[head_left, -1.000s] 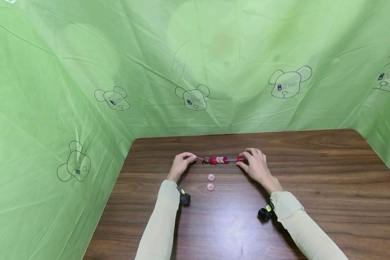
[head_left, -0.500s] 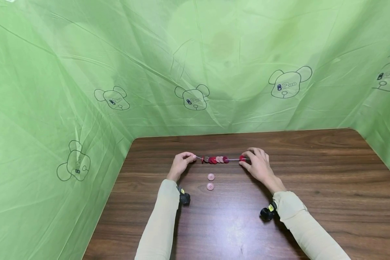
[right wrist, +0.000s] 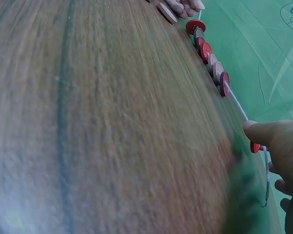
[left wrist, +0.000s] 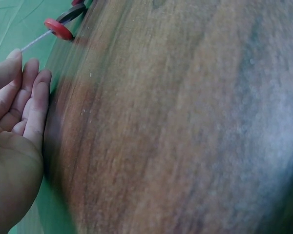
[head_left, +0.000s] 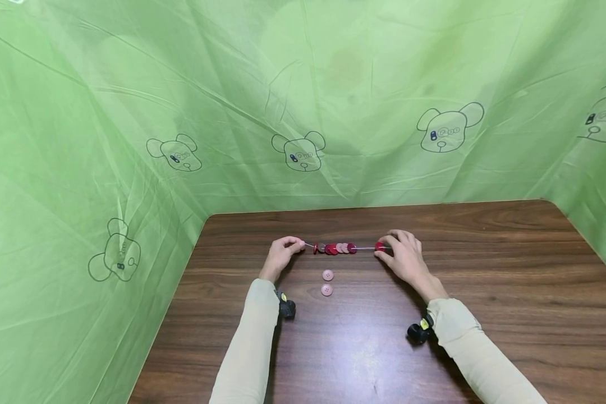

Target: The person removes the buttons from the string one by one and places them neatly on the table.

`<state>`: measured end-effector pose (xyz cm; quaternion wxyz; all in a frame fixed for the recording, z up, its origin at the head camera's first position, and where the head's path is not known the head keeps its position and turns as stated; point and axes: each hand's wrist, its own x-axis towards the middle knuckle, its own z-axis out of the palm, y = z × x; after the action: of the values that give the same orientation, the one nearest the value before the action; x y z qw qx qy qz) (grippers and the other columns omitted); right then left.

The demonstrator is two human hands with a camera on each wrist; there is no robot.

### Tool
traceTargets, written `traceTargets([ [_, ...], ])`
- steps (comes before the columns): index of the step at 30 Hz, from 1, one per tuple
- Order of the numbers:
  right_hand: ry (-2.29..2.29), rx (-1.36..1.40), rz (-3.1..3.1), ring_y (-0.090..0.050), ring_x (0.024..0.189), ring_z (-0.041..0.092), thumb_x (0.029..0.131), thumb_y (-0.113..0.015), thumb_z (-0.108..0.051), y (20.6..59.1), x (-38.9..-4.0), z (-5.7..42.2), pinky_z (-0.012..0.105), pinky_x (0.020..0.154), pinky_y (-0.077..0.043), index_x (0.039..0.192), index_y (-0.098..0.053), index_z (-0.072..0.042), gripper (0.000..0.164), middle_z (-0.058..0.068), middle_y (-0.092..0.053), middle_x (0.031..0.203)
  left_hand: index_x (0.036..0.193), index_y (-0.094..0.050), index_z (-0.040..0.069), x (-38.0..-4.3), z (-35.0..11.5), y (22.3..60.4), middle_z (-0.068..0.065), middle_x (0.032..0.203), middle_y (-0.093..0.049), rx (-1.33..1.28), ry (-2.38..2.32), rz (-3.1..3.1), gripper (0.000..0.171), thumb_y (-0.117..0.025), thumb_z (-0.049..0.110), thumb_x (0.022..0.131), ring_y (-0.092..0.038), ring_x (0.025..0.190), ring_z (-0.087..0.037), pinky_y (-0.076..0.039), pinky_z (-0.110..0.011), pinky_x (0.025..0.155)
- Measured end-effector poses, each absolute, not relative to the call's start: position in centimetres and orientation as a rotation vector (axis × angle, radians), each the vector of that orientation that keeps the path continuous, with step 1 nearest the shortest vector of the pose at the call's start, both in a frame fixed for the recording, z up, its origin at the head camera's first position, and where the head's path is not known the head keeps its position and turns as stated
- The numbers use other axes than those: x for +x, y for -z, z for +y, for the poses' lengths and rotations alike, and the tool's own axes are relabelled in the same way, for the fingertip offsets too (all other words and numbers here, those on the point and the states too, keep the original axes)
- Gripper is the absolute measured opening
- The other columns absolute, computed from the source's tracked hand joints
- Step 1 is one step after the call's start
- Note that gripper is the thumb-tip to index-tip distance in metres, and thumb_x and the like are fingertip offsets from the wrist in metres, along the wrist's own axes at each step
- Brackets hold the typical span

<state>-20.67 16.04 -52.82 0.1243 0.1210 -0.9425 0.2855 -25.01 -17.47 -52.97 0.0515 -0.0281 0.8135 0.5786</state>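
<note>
My left hand [head_left: 280, 257] pinches one end of a thin pale string [left wrist: 36, 41] between thumb and forefinger. Several buttons are threaded in a row along it: a bright red button [left wrist: 58, 29] nearest the left hand, then dark, red, pink and a dark red button [head_left: 352, 248]. At the other end, my right hand [head_left: 403, 255] pinches a separate red button [right wrist: 255, 146] that the string passes through. A bare stretch of string [right wrist: 237, 103] lies between it and the row, and a loose tail [right wrist: 267, 180] hangs past the right fingers.
Two loose pink buttons, a far one [head_left: 327, 275] and a near one [head_left: 326, 290], lie on the brown wooden table [head_left: 510, 269] in front of the row. A green printed cloth [head_left: 363, 101] hangs behind and around the table.
My right hand has slid a little to the right with its red button, widening the bare stretch of string. The left hand and the loose pink buttons stay where they were.
</note>
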Motion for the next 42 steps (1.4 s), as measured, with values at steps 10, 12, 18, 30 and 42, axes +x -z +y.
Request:
traceTargets([
  [10, -0.833, 0.337, -2.758, -0.037, 0.123, 0.042, 0.083, -0.074, -0.030, 52.8, -20.5, 16.5, 0.060, 0.100, -0.023, 0.106, -0.066, -0.010, 0.032, 0.019, -0.053, 0.127, 0.090, -0.072, 0.008, -25.0, -17.5, 52.9, 0.001, 0.085, -0.069, -0.080, -1.759, 2.478, 0.015, -0.072, 0.022, 0.086, -0.060, 0.084, -0.010, -0.045, -0.025, 0.080],
  [12, -0.829, 0.333, -2.759, -0.037, 0.123, 0.042, 0.083, -0.074, -0.030, 52.8, -20.5, 16.6, 0.060, 0.099, -0.023, 0.106, -0.066, -0.010, 0.032, 0.019, -0.053, 0.127, 0.090, -0.071, 0.007, -25.0, -17.5, 52.9, 0.000, 0.085, -0.069, -0.078, -1.760, 2.474, 0.015, -0.072, 0.022, 0.086, -0.060, 0.084, -0.010, -0.045, -0.026, 0.080],
  [18, -0.830, 0.328, -2.752, -0.038, 0.123, 0.042, 0.082, -0.074, -0.029, 52.8, -20.5, 17.0, 0.060, 0.099, -0.023, 0.106, -0.066, -0.008, 0.032, 0.020, -0.053, 0.127, 0.090, -0.071, 0.008, -25.0, -17.6, 52.9, -0.001, 0.087, -0.069, -0.079, -1.752, 2.467, 0.015, -0.071, 0.022, 0.086, -0.059, 0.085, -0.011, -0.045, -0.027, 0.081],
  [30, -0.822, 0.320, -2.729, -0.037, 0.123, 0.043, 0.082, -0.075, -0.028, 53.0, -20.5, 17.9, 0.061, 0.098, -0.023, 0.106, -0.067, -0.008, 0.033, 0.020, -0.053, 0.126, 0.091, -0.072, 0.009, -25.1, -17.6, 53.2, -0.001, 0.089, -0.070, -0.076, -1.752, 2.475, 0.015, -0.072, 0.023, 0.086, -0.060, 0.086, -0.011, -0.045, -0.027, 0.082],
  [42, -0.825, 0.295, -2.729, -0.037, 0.123, 0.044, 0.082, -0.074, -0.027, 52.9, -20.4, 18.8, 0.061, 0.096, -0.023, 0.106, -0.066, -0.008, 0.031, 0.021, -0.052, 0.127, 0.090, -0.072, 0.009, -25.1, -17.5, 53.2, -0.002, 0.088, -0.070, -0.067, -1.772, 2.469, 0.015, -0.072, 0.023, 0.086, -0.060, 0.086, -0.011, -0.046, -0.027, 0.081],
])
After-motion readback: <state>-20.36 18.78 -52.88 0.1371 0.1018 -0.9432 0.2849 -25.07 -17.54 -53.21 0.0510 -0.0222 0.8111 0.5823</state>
